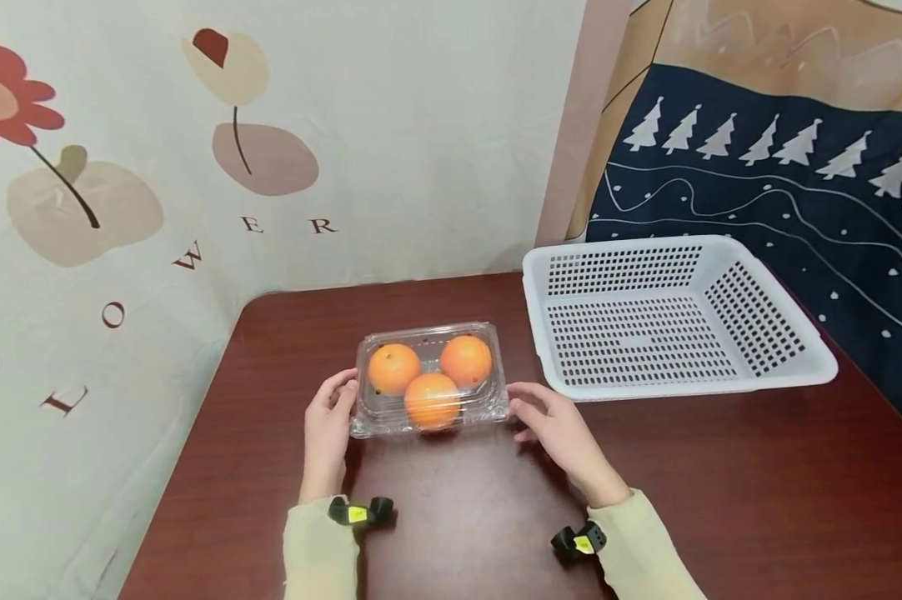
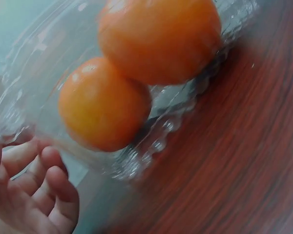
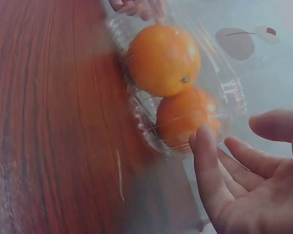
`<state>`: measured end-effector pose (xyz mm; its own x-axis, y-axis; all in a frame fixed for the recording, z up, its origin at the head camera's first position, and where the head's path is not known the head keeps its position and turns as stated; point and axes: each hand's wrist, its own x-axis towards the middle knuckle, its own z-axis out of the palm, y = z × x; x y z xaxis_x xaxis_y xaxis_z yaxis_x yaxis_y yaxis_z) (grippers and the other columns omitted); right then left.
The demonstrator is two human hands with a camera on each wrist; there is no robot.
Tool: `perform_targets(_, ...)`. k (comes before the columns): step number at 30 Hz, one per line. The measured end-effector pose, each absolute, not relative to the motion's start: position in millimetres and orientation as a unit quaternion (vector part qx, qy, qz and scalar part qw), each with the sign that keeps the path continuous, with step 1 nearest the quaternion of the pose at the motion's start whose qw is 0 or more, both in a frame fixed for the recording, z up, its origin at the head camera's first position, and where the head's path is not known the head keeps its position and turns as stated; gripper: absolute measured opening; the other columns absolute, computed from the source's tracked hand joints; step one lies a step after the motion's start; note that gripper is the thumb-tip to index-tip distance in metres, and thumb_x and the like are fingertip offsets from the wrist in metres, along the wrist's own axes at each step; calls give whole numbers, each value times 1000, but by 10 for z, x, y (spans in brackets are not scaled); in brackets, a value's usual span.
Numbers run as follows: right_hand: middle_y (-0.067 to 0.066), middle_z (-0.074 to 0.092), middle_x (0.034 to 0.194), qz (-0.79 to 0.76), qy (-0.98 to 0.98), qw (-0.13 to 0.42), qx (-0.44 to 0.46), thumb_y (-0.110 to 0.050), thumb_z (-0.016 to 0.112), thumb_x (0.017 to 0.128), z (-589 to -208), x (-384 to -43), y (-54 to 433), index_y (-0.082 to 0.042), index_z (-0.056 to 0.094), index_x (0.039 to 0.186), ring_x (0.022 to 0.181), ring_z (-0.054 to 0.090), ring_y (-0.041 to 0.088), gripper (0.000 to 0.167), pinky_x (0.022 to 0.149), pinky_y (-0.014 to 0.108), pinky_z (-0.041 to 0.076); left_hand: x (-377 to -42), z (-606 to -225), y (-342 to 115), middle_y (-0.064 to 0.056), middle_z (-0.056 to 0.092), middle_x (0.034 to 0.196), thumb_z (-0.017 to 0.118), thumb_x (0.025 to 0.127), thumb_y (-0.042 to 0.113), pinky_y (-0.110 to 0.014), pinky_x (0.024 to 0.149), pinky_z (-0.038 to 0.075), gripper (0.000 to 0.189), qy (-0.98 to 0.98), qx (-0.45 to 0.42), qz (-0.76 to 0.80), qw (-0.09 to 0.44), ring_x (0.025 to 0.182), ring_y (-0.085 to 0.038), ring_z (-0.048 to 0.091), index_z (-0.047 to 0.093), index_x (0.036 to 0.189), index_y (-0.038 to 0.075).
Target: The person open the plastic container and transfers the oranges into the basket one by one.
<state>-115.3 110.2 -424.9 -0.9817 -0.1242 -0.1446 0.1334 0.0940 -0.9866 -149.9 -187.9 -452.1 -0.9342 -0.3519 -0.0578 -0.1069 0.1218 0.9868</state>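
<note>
"Where's the box (image 1: 487,406) of oranges (image 1: 432,402)?"

"I see it between the left hand (image 1: 328,429) and right hand (image 1: 559,432). The left pinches one end; the right, fingers loosely spread, is at the other, probably to steady it."

"And the basket (image 1: 634,340)?"

"Right of both hands, likely aside for room."

Three oranges (image 1: 432,402) lie in a container (image 1: 430,344), left of the basket (image 1: 638,342) on the table (image 1: 458,517).
</note>
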Motion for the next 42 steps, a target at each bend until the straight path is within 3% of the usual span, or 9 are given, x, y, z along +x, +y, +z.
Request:
perform_targets(4,13,57,103,-699,709,99,2,-21,59,86,-4367,-1200,1052,-7,53,112,88,56,32,30,63,38,53,-1471,-4577,-1848,-2,51,80,60,85,33,-22,60,39,27,-708,184,-672,117,72,-13,46,59,101,11)
perform_targets(11,9,52,94,-721,680,129,21,-34,65,79,-4541,-1326,983,-8,47,106,77,54,18,41,63,36,52,-1416,-4662,-1807,-2,42,71,59,84,38,-25,57,33,37,-680,193,-692,148,69,-15,41,49,80,3)
perform_targets(19,9,53,80,-768,630,110,40,-19,58,86,-4525,-1357,926,-6,44,107,68,57,22,28,59,32,50,-1398,-4705,-1799,-3,46,73,59,85,35,-25,60,37,32,-681,135,-703,153,69,-16,45,51,88,4)
perform_targets(30,10,51,73,-756,651,67,23,-19,55,88,-4561,-1475,839,-7,47,100,62,56,22,19,58,34,50,-1491,-4649,-1880,-3,45,73,60,85,31,-24,59,35,30,-678,109,-709,157,69,-15,44,49,91,4)
perform_targets(34,11,51,73,-754,653,64,2,-21,55,88,-4550,-1511,841,-6,46,101,62,56,23,22,58,35,50,-1514,-4551,-1875,-1,46,72,59,86,28,-23,59,35,28,-686,110,-702,153,68,-13,44,50,89,2)
perform_targets(42,11,51,71,-760,646,65,-31,-29,61,83,-4611,-1545,863,-8,47,98,58,53,20,30,55,34,49,-1541,-4607,-1891,-2,46,71,61,82,39,-24,57,35,35,-703,148,-674,175,67,-15,43,55,85,5)
